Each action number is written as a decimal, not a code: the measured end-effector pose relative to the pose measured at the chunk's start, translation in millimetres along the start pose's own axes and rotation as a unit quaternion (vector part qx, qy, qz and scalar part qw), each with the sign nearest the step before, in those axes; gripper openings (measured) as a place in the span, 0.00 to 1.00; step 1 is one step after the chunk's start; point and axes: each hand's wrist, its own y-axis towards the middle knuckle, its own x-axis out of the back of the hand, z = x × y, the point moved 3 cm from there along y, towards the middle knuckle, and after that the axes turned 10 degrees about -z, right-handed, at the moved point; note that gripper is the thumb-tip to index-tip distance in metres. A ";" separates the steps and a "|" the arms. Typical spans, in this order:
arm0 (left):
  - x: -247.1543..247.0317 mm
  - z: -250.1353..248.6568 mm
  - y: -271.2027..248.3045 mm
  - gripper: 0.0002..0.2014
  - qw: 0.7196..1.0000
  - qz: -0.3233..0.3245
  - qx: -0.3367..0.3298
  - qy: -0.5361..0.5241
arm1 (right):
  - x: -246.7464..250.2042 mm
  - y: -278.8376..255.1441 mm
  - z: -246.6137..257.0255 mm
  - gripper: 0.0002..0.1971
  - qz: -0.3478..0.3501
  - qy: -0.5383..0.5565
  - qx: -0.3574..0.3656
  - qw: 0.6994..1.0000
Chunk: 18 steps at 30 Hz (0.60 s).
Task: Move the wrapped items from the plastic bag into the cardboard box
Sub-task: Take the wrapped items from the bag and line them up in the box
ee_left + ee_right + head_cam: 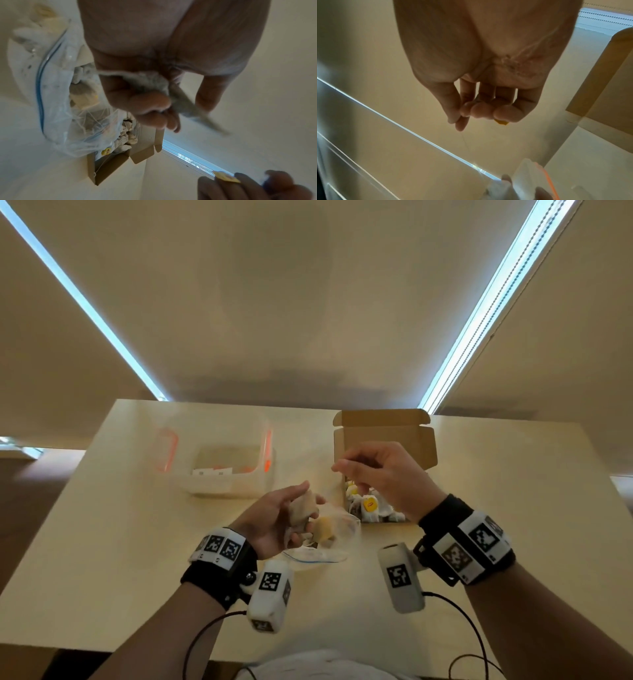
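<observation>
1. The left hand (274, 520) curls its fingers round a wrapped tea bag (303, 510) above the plastic bag (329, 542), which lies on the table (102, 542) just beside the cardboard box (383, 436).
2. The right hand (387, 474) pinches a yellow tag (225, 177) above the box; more tea bags (368, 505) lie inside.

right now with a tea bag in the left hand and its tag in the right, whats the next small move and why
Probably carry both across and drop them into the cardboard box. The left hand holds the tea bag, the right hand pinches its yellow tag over the open box.
</observation>
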 end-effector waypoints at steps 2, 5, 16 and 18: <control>-2.4 2.4 2.9 0.16 0.999 0.006 -0.018 -0.028 | -0.7 -1.4 7.7 0.06 -0.009 0.010 0.010 1.000; -3.1 2.6 6.9 0.17 0.997 -0.004 -0.068 -0.030 | 0.5 -2.2 16.5 0.06 -0.026 0.019 0.030 0.999; -16.6 -18.7 -10.7 0.21 0.962 0.150 -0.215 0.081 | 22.0 5.0 3.3 0.05 -0.163 -0.183 0.076 0.966; -22.5 -23.1 -19.9 0.16 0.949 0.166 -0.231 0.134 | 26.1 3.9 -0.7 0.06 -0.183 -0.201 0.078 0.959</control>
